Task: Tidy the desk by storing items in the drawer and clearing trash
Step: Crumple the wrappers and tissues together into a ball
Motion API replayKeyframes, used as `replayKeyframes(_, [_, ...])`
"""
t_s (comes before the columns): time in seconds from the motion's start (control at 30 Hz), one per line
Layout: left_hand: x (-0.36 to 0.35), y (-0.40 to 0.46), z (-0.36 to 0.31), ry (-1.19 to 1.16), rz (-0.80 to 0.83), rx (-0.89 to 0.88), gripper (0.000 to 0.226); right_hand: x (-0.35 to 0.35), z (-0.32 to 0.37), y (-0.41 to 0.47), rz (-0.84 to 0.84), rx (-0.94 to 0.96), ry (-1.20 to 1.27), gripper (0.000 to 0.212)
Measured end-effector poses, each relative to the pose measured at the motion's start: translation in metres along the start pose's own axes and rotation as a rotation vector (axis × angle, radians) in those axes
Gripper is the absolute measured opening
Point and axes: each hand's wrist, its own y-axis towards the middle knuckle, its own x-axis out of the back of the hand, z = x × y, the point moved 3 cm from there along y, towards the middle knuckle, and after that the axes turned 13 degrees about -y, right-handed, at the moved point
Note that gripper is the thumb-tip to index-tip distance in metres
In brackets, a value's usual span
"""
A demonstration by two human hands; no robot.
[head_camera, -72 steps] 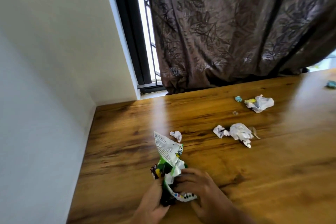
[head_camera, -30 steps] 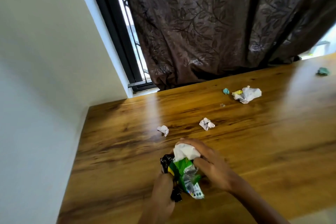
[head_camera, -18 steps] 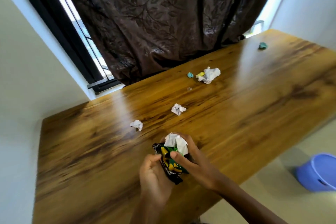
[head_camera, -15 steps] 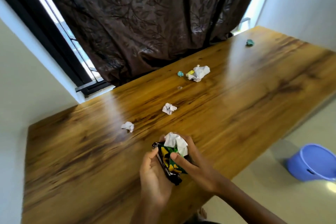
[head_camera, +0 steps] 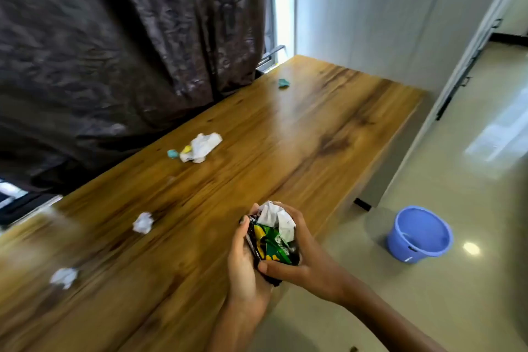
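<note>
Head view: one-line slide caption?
Both hands, left hand and right hand, grip bundled wrappers over the desk edge; blue bucket on floor.

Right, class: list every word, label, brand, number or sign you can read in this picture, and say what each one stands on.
None can be read.
Green and yellow snack wrapper, gripped with crumpled white paper by the left hand and right hand: printing too crumpled and blurred to read.
Crumpled paper on the desk, near the curtain: no legible text.
Blue bucket: no label visible.

Bare forearms, no sleeves; both hands unadorned.
</note>
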Motion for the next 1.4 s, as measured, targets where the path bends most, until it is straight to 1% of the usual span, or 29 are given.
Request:
replayKeyframes(0.1, [-0.038,0.024,0.048,0.085,0.028,0.023,0.043,0.066,-0.018,-0.012,-0.074,-0.003,-0.087,0.092])
replayKeyframes(0.2, [-0.073,0.044,0.099,0.134,0.023,0.055,0.05,0.123,-0.039,-0.03,-0.146,-0.016,-0.113,0.096])
replayKeyframes(0.33, [-0.12,0.07,0.16,0.182,0.068,0.123,0.052,0.188,-0.069,-0.052,-0.237,-0.032,-0.064,0.099])
replayKeyframes(0.43, [-0.148,0.095,0.198,0.286,0.089,0.156,0.061,0.234,-0.093,-0.057,-0.296,-0.045,-0.03,0.095])
replayKeyframes(0.5, [-0.164,0.118,0.223,0.336,0.101,0.189,0.063,0.262,-0.114,-0.056,-0.357,-0.067,-0.029,0.091])
replayKeyframes(0.53, [-0.17,0.132,0.236,0.354,0.104,0.207,0.061,0.276,-0.124,-0.055,-0.391,-0.085,-0.024,0.09])
replayKeyframes(0.63, [-0.187,0.176,0.28,0.395,0.093,0.251,0.044,0.316,-0.159,-0.049,-0.478,-0.145,-0.005,0.084])
replayKeyframes(0.7, [-0.208,0.201,0.317,0.441,0.055,0.294,0.04,0.345,-0.185,-0.046,-0.559,-0.211,0.017,0.079])
replayKeyframes(0.77, [-0.226,0.224,0.347,0.514,0.019,0.23,0.027,0.374,-0.209,-0.046,-0.651,-0.281,0.034,0.072])
replayKeyframes(0.8, [-0.233,0.237,0.362,0.543,0.051,0.265,0.027,0.389,-0.222,-0.048,-0.685,-0.327,0.039,0.07])
replayKeyframes(0.83, [-0.237,0.253,0.381,0.512,0.068,0.367,0.032,0.405,-0.236,-0.049,-0.707,-0.369,0.034,0.067])
replayKeyframes(0.87, [-0.243,0.267,0.401,0.5,0.041,0.421,0.037,0.42,-0.251,-0.051,-0.725,-0.404,0.018,0.065])
replayKeyframes(0.97, [-0.239,0.314,0.448,0.7,0.04,0.478,0.043,0.459,-0.306,-0.051,-0.749,-0.504,-0.028,0.059])
replayKeyframes(1.03, [-0.243,0.34,0.481,0.791,0.041,0.527,0.044,0.48,-0.344,-0.051,-0.758,-0.567,-0.07,0.055])
replayKeyframes(1.13, [-0.234,0.379,0.525,0.893,0.009,0.567,0.046,0.501,-0.403,-0.05,-0.734,-0.625,-0.135,0.057])
replayKeyframes(1.2, [-0.216,0.404,0.554,0.988,-0.049,0.566,0.047,0.51,-0.448,-0.048,-0.692,-0.637,-0.185,0.059])
replayKeyframes(1.27, [-0.191,0.427,0.578,1.103,-0.11,0.563,0.046,0.515,-0.491,-0.046,-0.651,-0.639,-0.201,0.054])
replayKeyframes(1.3, [-0.176,0.44,0.591,1.149,-0.17,0.552,0.052,0.517,-0.514,-0.044,-0.62,-0.643,-0.211,0.052])
replayKeyframes(1.37, [-0.135,0.464,0.616,1.256,-0.3,0.536,0.072,0.518,-0.559,-0.04,-0.526,-0.655,-0.246,0.051])
replayKeyframes(1.4, [-0.116,0.473,0.627,1.309,-0.325,0.536,0.077,0.518,-0.577,-0.038,-0.479,-0.653,-0.273,0.049])
